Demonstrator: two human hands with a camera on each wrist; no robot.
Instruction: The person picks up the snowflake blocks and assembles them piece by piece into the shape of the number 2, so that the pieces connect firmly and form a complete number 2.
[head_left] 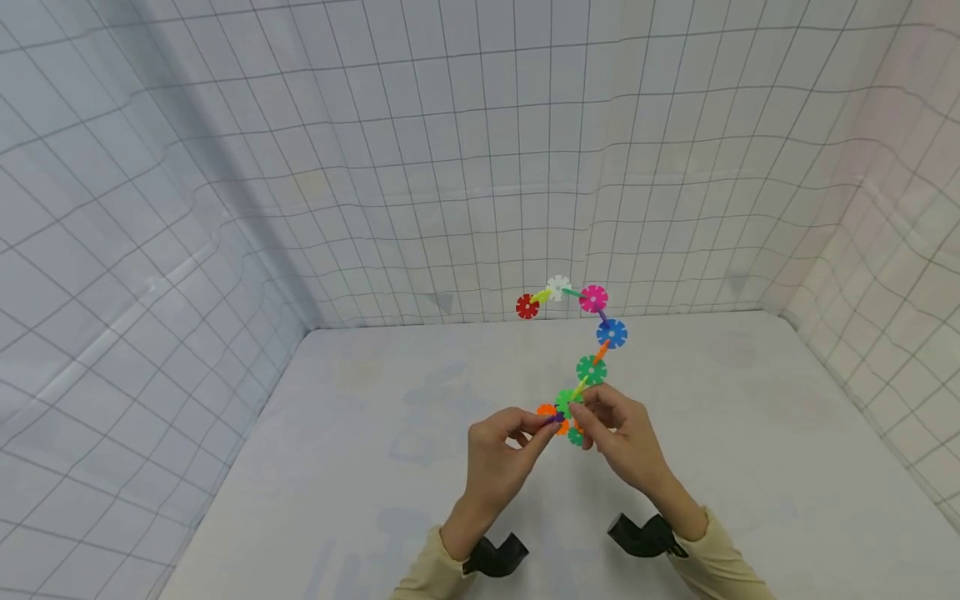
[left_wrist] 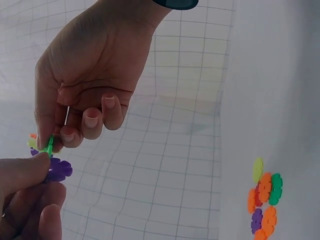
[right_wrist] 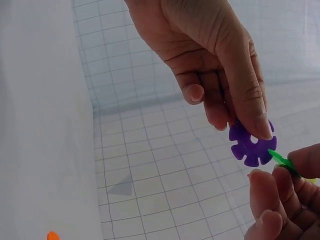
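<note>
My left hand [head_left: 542, 427] pinches a purple snowflake disc [right_wrist: 247, 145] by its rim. My right hand [head_left: 583, 414] pinches a bright green disc [right_wrist: 281, 160], the bottom piece of a chain of coloured discs [head_left: 612, 333]. The chain rises up and away through green, blue, magenta and white discs to a red one [head_left: 527, 307]. In the left wrist view the purple disc [left_wrist: 59, 169] sits edge-on against the green disc [left_wrist: 48, 145], between the fingertips of both hands. Whether the two discs are slotted together cannot be told.
A small pile of loose discs [left_wrist: 265, 200], orange, green, purple and yellow, lies on the white tabletop [head_left: 375, 467] just beyond my hands. Gridded white walls [head_left: 450, 167] close the table in at the back and both sides.
</note>
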